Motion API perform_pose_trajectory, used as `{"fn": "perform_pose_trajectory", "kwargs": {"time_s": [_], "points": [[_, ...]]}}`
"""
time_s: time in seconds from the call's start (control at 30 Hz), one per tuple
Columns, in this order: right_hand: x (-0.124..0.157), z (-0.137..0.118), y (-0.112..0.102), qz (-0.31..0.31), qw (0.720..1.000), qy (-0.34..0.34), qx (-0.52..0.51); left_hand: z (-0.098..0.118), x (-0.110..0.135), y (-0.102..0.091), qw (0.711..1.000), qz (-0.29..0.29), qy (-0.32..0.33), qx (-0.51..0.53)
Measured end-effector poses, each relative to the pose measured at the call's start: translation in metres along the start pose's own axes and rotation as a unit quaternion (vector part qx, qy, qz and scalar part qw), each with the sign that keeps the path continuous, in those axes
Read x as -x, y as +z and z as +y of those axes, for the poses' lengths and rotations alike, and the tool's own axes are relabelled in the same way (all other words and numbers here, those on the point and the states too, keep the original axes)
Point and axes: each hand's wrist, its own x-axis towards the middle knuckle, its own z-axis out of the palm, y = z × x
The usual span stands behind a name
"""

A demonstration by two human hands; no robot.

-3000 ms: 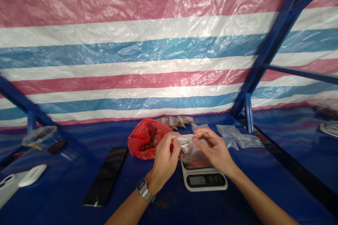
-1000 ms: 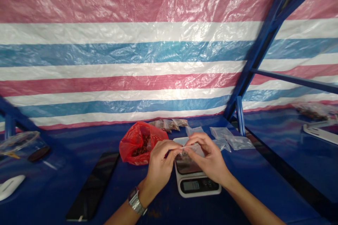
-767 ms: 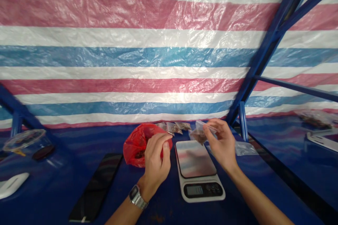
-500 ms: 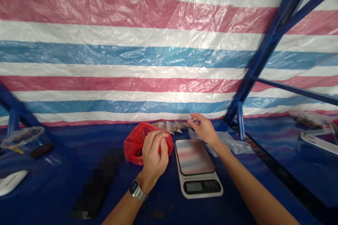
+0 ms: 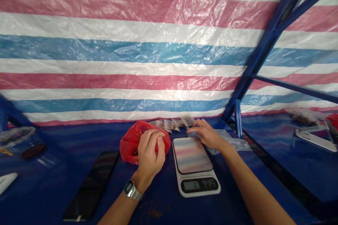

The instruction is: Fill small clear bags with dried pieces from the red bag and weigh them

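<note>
My left hand (image 5: 151,153) is above the mouth of a red plastic bag (image 5: 128,144), its fingers curled together; whatever they may hold is hidden. Dark contents show inside the bag. Beyond the far right corner of a white digital scale (image 5: 192,156), my right hand (image 5: 210,135) has thumb and fingers apart, with nothing visible between them. Its fingertips are close to a small filled clear bag (image 5: 187,121). More small filled bags (image 5: 171,125) lie in a row to the left of it. Flat clear plastic bags (image 5: 239,144) lie partly under my right wrist. Nothing is on the scale's plate.
A black phone (image 5: 91,186) lies left of my left forearm. Further left are a clear plastic tub (image 5: 19,140) and a white object (image 5: 7,182). Blue metal bars (image 5: 253,59) slant up at the right. Behind the blue table hangs a striped plastic sheet (image 5: 118,81).
My right hand has lowered toward the row of small bags, and another filled bag now shows at its fingertips. My left hand stays over the red bag. The view has shifted slightly.
</note>
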Motion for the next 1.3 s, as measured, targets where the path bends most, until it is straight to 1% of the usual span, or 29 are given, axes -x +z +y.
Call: {"fn": "perform_pose_trajectory", "kwargs": {"time_s": [0.2,0.27,0.33,0.43,0.5,0.6,0.67,0.73,0.8,0.87,0.93,1.03,1.1,1.23,1.3], "points": [[0.000,-0.005,0.003,-0.032,0.999,0.014,0.032,0.004,0.000,0.000,1.000,-0.013,-0.003,0.005],[0.001,-0.004,0.002,-0.025,0.999,0.015,0.036,0.003,0.001,0.001,1.000,-0.014,-0.003,0.006],[0.002,-0.002,0.001,-0.004,0.999,0.021,0.033,0.002,0.001,0.001,1.000,-0.014,-0.008,0.008],[0.001,0.000,-0.007,0.041,0.999,0.021,0.008,0.002,0.003,0.002,0.999,-0.024,-0.016,0.017],[-0.001,-0.004,-0.015,0.090,0.996,0.010,-0.008,0.004,0.004,0.002,0.998,-0.047,-0.015,0.028],[-0.005,-0.022,-0.024,0.197,0.980,-0.007,-0.031,0.007,0.006,0.002,0.994,-0.100,-0.008,0.040],[-0.007,-0.042,-0.026,0.249,0.966,-0.035,-0.062,0.009,0.008,0.004,0.989,-0.141,-0.013,0.042],[-0.008,-0.065,-0.024,0.256,0.960,-0.071,-0.088,0.010,0.008,0.005,0.982,-0.179,-0.030,0.050],[-0.009,-0.085,-0.019,0.238,0.960,-0.117,-0.089,0.009,0.008,0.007,0.974,-0.208,-0.049,0.068],[-0.009,-0.099,-0.013,0.220,0.959,-0.163,-0.075,0.009,0.008,0.007,0.966,-0.230,-0.062,0.097],[-0.009,-0.108,-0.008,0.210,0.956,-0.193,-0.065,0.009,0.007,0.007,0.957,-0.246,-0.073,0.135],[-0.009,-0.113,-0.005,0.201,0.955,-0.208,-0.068,0.011,0.008,0.006,0.944,-0.251,-0.095,0.189],[-0.009,-0.113,-0.005,0.201,0.955,-0.210,-0.067,0.012,0.008,0.005,0.935,-0.248,-0.124,0.220],[-0.009,-0.110,-0.006,0.231,0.951,-0.201,-0.049,0.015,0.005,0.004,0.912,-0.239,-0.175,0.284],[-0.009,-0.109,-0.006,0.251,0.948,-0.190,-0.053,0.017,0.000,0.003,0.907,-0.221,-0.194,0.303]]}}
